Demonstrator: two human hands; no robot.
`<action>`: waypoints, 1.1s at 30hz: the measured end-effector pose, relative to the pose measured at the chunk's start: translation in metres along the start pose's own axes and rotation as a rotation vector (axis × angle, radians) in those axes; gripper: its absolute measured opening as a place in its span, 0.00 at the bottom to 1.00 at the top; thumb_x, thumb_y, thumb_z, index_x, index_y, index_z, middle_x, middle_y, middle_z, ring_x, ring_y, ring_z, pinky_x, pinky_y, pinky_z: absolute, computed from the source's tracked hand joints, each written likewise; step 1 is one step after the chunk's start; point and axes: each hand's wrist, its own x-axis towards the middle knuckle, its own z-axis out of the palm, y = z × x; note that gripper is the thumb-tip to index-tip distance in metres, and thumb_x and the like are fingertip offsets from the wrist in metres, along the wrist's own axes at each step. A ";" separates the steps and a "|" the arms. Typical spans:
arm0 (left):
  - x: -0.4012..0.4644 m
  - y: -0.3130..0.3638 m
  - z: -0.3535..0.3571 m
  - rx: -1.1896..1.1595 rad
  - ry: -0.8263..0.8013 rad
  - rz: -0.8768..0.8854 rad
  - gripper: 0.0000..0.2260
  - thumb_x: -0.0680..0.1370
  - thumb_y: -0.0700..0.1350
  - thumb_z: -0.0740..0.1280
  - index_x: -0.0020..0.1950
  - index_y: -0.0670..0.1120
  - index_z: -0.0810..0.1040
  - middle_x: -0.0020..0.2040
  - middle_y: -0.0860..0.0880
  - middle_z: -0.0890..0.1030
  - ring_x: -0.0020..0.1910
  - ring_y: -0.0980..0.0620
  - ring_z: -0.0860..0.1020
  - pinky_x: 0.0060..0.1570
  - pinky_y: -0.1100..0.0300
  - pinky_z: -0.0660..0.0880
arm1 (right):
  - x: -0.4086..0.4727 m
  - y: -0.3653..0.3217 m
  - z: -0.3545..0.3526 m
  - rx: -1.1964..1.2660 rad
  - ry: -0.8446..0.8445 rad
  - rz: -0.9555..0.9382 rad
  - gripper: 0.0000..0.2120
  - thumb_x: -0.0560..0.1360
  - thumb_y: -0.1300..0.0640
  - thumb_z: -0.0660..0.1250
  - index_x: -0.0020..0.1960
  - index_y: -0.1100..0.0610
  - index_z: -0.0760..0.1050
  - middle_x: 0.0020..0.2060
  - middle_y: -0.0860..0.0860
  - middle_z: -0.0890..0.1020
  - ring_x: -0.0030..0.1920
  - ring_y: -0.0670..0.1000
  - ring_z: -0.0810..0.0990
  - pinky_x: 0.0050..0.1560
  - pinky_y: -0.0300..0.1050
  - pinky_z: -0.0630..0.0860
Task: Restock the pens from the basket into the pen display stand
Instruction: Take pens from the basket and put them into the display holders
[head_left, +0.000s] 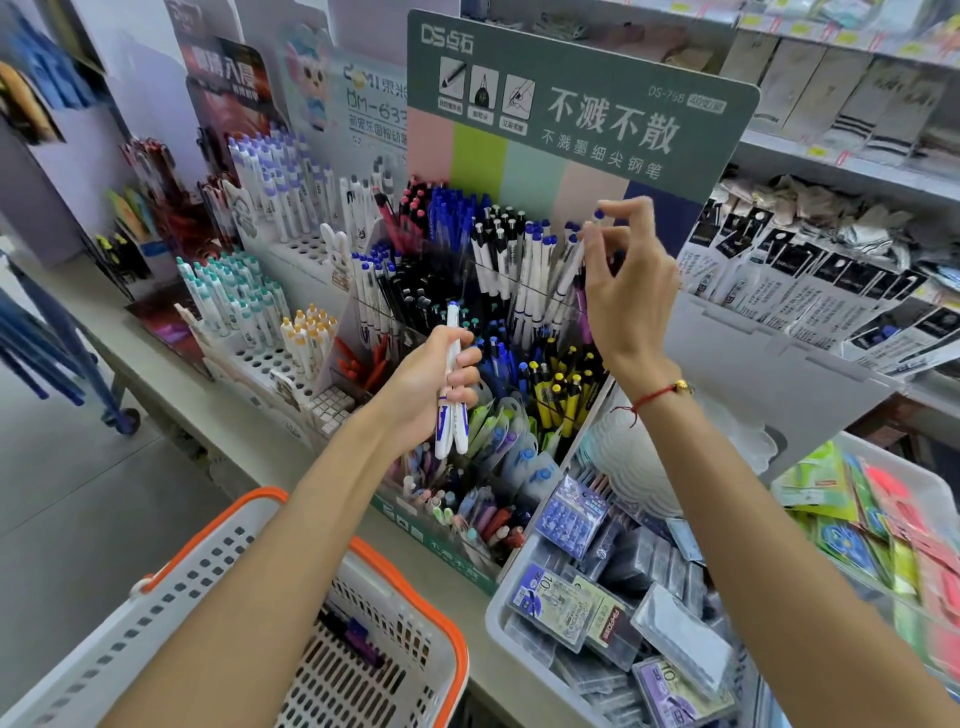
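Left hand: the left hand (423, 387) is curled round a small bundle of white pens (452, 395) with blue markings, held roughly upright in front of the pen display stand (524, 322)
Right hand: the right hand (626, 280) is raised at the stand's upper right compartment, thumb and forefinger pinching the top of a white pen with a blue cap (570, 270); the other fingers are loosely spread above it (a red cord bracelet (655, 397) circles the wrist)
Pinched pen: tilted, its lower end among the other white, blue-capped pens of that compartment; whether it rests on the bottom cannot be told
Pen display stand: tiered clear compartments under a green header card (582, 104), standing on the counter (171, 379) near its front edge; rows of blue, black, white and yellow pens fill the tiers
Basket: a white basket with an orange rim (415, 582) sits low, below the counter's front edge and under the left forearm; a dark purple item (358, 642) lies inside
Neighbours: a white tiered stand of teal- and orange-capped pens (249, 312) stands to the left of the display stand; a clear bin of packaged refills (613, 613) lies at its right, toward the counter's front
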 end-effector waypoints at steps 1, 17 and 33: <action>-0.001 0.000 -0.001 0.009 -0.010 0.006 0.06 0.84 0.42 0.53 0.50 0.45 0.68 0.31 0.52 0.65 0.24 0.59 0.60 0.21 0.69 0.58 | 0.002 0.001 0.000 -0.056 -0.016 -0.010 0.09 0.79 0.53 0.65 0.53 0.58 0.77 0.40 0.50 0.83 0.39 0.47 0.74 0.36 0.34 0.67; -0.007 0.003 0.001 0.259 -0.181 0.063 0.10 0.84 0.45 0.58 0.59 0.47 0.77 0.39 0.54 0.75 0.34 0.59 0.73 0.41 0.62 0.71 | -0.029 -0.038 -0.005 0.020 -0.509 0.173 0.14 0.78 0.47 0.66 0.58 0.53 0.81 0.43 0.49 0.76 0.39 0.40 0.70 0.38 0.33 0.66; -0.007 -0.001 0.017 0.337 -0.278 0.096 0.09 0.84 0.44 0.58 0.58 0.48 0.77 0.42 0.56 0.80 0.38 0.60 0.77 0.39 0.66 0.74 | -0.030 -0.037 -0.026 0.229 -0.579 0.407 0.10 0.77 0.51 0.68 0.54 0.55 0.83 0.41 0.43 0.83 0.38 0.34 0.76 0.45 0.32 0.71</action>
